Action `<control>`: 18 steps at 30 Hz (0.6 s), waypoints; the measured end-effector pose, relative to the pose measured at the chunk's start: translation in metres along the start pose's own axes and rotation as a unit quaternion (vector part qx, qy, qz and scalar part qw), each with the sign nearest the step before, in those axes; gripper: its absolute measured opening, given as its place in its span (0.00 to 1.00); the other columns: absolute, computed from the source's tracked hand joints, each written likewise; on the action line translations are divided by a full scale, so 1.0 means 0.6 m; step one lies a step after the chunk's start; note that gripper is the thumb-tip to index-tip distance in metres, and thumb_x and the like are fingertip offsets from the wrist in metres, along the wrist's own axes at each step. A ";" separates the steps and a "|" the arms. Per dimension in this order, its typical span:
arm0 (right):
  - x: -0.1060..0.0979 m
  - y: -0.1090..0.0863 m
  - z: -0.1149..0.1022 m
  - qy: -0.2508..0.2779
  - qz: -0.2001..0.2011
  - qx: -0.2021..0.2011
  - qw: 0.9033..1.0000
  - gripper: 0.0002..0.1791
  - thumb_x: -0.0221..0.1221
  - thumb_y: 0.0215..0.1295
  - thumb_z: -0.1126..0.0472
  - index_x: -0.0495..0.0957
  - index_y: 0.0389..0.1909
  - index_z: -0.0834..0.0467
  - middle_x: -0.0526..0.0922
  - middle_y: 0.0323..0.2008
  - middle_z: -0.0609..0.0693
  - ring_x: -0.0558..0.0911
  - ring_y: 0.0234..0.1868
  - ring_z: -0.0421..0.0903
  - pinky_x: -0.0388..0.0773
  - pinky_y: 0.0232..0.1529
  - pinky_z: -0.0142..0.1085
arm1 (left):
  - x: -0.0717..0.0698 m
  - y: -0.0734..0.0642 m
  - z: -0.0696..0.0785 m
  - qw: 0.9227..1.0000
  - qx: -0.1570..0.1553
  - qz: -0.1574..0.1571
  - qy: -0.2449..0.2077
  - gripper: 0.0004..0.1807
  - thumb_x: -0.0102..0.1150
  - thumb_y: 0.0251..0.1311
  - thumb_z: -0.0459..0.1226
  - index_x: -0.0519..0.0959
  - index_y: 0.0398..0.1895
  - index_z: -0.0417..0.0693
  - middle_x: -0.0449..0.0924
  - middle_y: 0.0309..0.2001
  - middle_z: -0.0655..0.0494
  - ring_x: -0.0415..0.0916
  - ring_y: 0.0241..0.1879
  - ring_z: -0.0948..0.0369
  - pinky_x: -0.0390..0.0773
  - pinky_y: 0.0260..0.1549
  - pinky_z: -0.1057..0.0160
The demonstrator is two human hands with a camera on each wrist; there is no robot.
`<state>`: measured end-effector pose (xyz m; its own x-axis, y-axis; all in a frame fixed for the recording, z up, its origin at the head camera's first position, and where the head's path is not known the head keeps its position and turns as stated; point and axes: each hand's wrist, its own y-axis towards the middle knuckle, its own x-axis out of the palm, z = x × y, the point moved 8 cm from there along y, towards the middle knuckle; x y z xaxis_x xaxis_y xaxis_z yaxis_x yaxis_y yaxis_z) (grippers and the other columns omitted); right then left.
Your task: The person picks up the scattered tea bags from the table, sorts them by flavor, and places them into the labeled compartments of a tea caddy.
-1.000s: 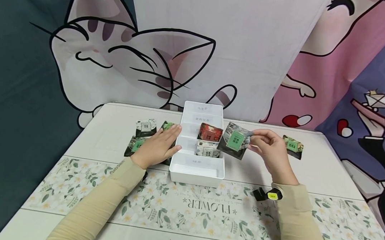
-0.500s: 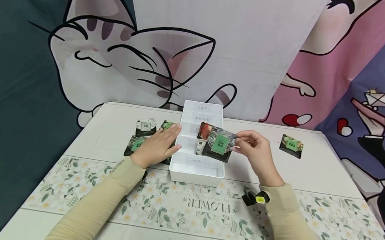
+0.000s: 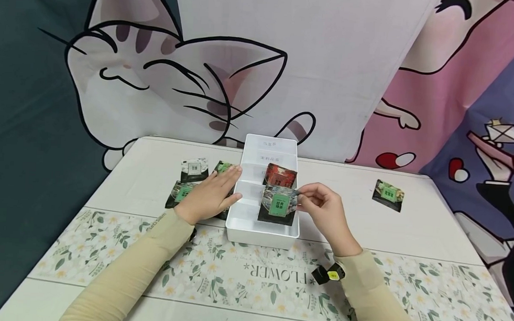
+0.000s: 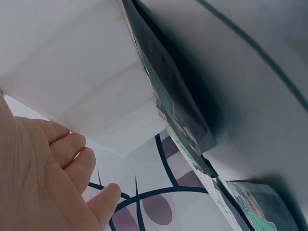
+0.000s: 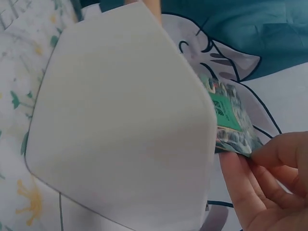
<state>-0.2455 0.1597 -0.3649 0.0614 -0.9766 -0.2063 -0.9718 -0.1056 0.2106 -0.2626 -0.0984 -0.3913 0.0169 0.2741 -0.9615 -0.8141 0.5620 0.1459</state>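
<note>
a: condition of the right hand [image 3: 324,209]?
b: thumb and fingertips brought together in a pinch on the right edge of a square, black-and-grey foil sachet with a green label [image 3: 277,207].
a: location of that sachet?
b: above the near part of a long, white plastic box with compartments [image 3: 258,238], its label facing up. contact with the box: cannot tell.
a: the left hand [image 3: 210,197]?
b: fingers extended side by side, thumb spread, grasping nothing; it lies along the box's left side, fingertips at the rim.
a: other contents noted?
b: one red, square foil sachet [image 3: 281,175] in a compartment just beyond the held one.
a: and outside the box?
b: left, a white-and-black, square sachet [image 3: 194,169] and a black, green-labelled sachet [image 3: 179,194], near the left hand, which partly covers others. well apart on the right, one green-and-black, square sachet [image 3: 388,195] lies on the white tabletop [image 3: 431,221].
</note>
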 end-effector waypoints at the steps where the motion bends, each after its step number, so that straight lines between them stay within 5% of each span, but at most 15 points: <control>1: 0.001 -0.001 -0.002 -0.011 0.000 -0.010 1.000 0.06 0.59 0.67 0.77 0.81 0.43 0.71 0.84 0.35 0.61 0.85 0.30 0.39 0.90 0.38 0.36 | 0.000 0.000 0.000 1.000 -0.001 -0.001 0.000 0.39 0.42 0.79 0.53 0.48 0.81 0.39 0.47 0.81 0.44 0.47 0.79 0.48 0.45 0.80 0.46; 18: 0.010 -0.016 -0.001 -0.142 -0.017 -0.035 0.989 0.06 0.65 0.65 0.71 0.84 0.42 0.62 0.86 0.38 0.54 0.83 0.38 0.43 0.84 0.39 0.30 | -0.002 0.000 0.000 1.000 -0.005 -0.007 -0.005 0.38 0.42 0.79 0.52 0.48 0.81 0.40 0.46 0.81 0.45 0.46 0.79 0.49 0.45 0.79 0.45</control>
<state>-0.2356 0.1547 -0.3677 0.0170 -0.8812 -0.4725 -0.9515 -0.1595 0.2633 -0.2625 -0.0986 -0.3903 0.0349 0.2743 -0.9610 -0.8190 0.5590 0.1298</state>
